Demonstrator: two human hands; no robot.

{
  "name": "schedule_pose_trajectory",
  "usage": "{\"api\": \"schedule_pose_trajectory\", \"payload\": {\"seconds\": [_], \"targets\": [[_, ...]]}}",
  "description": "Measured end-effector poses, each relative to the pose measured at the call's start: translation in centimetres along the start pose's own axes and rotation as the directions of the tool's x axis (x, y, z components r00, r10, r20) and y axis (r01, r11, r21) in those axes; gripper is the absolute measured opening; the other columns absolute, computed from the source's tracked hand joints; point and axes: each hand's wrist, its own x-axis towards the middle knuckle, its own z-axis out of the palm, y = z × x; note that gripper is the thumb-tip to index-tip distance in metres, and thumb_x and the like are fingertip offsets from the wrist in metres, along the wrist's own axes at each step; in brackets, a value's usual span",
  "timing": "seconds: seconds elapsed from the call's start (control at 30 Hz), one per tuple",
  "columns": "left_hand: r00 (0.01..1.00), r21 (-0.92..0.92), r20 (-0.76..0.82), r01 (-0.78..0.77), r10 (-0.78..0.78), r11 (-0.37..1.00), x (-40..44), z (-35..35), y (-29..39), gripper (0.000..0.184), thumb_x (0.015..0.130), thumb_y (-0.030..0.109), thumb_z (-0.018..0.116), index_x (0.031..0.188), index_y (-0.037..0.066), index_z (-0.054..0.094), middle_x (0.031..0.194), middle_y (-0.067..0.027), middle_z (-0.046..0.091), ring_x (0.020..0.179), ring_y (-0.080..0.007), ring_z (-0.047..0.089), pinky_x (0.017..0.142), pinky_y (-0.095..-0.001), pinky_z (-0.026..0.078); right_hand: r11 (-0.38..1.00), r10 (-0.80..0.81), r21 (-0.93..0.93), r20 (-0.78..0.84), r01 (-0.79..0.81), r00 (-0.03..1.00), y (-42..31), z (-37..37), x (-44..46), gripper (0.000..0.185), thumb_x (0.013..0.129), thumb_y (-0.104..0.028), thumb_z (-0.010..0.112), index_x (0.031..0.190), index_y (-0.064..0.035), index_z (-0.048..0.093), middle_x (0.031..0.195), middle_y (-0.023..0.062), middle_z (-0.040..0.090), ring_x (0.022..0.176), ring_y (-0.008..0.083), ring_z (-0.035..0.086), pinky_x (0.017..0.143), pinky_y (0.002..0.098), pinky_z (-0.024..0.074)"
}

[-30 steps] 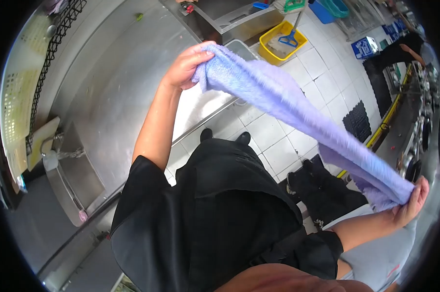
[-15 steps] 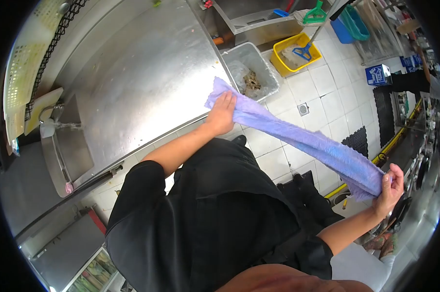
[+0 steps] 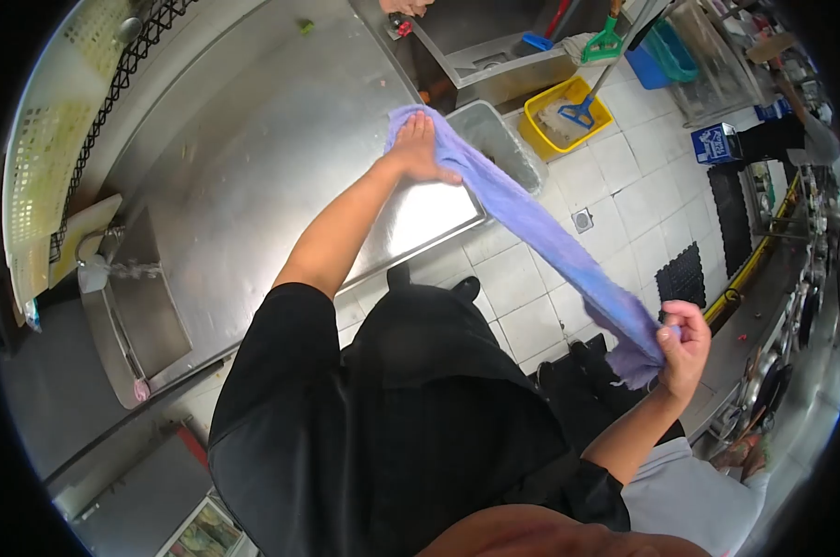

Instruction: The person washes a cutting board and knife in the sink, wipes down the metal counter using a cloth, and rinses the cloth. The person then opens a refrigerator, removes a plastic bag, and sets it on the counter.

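A long lavender towel [image 3: 545, 232] is stretched diagonally from the steel table [image 3: 262, 176] out over the tiled floor. My left hand [image 3: 415, 150] lies flat on the towel's far end near the table's right edge, fingers extended and thumb apart. At the lower right, my right hand [image 3: 684, 351] has its fingers closed around the other end, which hangs in a loose fold below the grip. The middle of the towel is in the air and crosses in front of a grey bin [image 3: 534, 167].
Water runs from a faucet into a small sink [image 3: 150, 316] at the left. Beyond the bin stand a yellow bucket [image 3: 578, 144] with a blue mop head and a steel basin [image 3: 522, 70]. A person in a grey top [image 3: 694, 497] is close at the lower right.
My left hand has moved forward along the table with its end of the towel, its arm reaching farther. My right hand has come inward to the left, still gripping the other end.
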Motion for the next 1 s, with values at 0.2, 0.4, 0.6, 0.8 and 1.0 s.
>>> {"api": "schedule_pose_trajectory", "payload": {"seconds": [0.2,0.4,0.6,0.8,1.0], "targets": [[0.989,-0.288,-0.091,0.087,-0.117,0.954,7.5,-3.5,-5.8,0.135,0.066,0.086,0.049,0.142,-0.015,0.003,0.151,-0.0330,0.000,0.142,-0.0420,-0.004,0.116,-0.0432,0.005,0.997,0.064,0.030,0.281,-0.075,0.958,-2.9,12.2,2.8,0.033,0.073,-0.010,0.077,0.102,-0.0009,0.064,0.078,-0.0050,0.047,0.067,0.0040,0.043,0.059,0.0190,0.0341],[0.994,-0.343,-0.022,0.091,-0.105,0.935,11.7,-7.1,-12.5,0.126,0.071,0.083,0.046,0.144,-0.012,0.008,0.153,-0.0284,0.005,0.143,-0.0386,0.004,0.116,-0.0436,0.010,0.999,-0.042,0.028,0.599,0.031,0.800,-2.7,22.3,6.2,0.032,0.075,-0.009,0.075,0.105,-0.0068,0.066,0.075,-0.0020,0.046,0.066,0.0068,0.045,0.060,0.0207,0.0378],[0.828,-0.327,-0.424,0.239,-0.368,0.914,15.8,-7.0,-13.5,0.075,0.092,0.046,0.042,0.143,-0.005,0.025,0.153,-0.0189,0.020,0.143,-0.0323,0.016,0.116,-0.0439,0.011,0.933,-0.151,-0.215,0.491,0.288,0.858,3.1,29.7,9.9,0.031,0.075,-0.015,0.074,0.105,-0.0081,0.065,0.080,0.0059,0.057,0.068,0.0242,0.056,0.064,0.0317,0.0457],[0.754,-0.233,-0.527,0.317,-0.393,0.920,19.9,-9.6,-16.7,0.071,0.089,0.035,0.043,0.146,-0.001,0.021,0.155,-0.0165,0.017,0.143,-0.0291,0.015,0.116,-0.0451,0.009,0.650,-0.180,-0.660,0.348,0.377,0.920,10.2,33.1,13.2,0.059,0.069,-0.018,0.076,0.125,-0.0121,0.057,0.142,0.0209,0.038,0.129,0.0429,0.035,0.103,0.0544,0.0279],[0.762,-0.121,-0.533,0.362,-0.368,0.924,22.6,-12.4,-20.7,0.076,0.090,0.045,0.042,0.149,0.005,0.016,0.157,-0.0108,0.013,0.144,-0.0259,0.014,0.114,-0.0520,0.011,0.658,-0.169,-0.617,0.438,0.432,0.883,11.5,34.4,16.6,0.063,0.069,-0.021,0.074,0.129,-0.0136,0.054,0.145,0.0165,0.038,0.133,0.0386,0.035,0.105,0.0547,0.0245]]}}
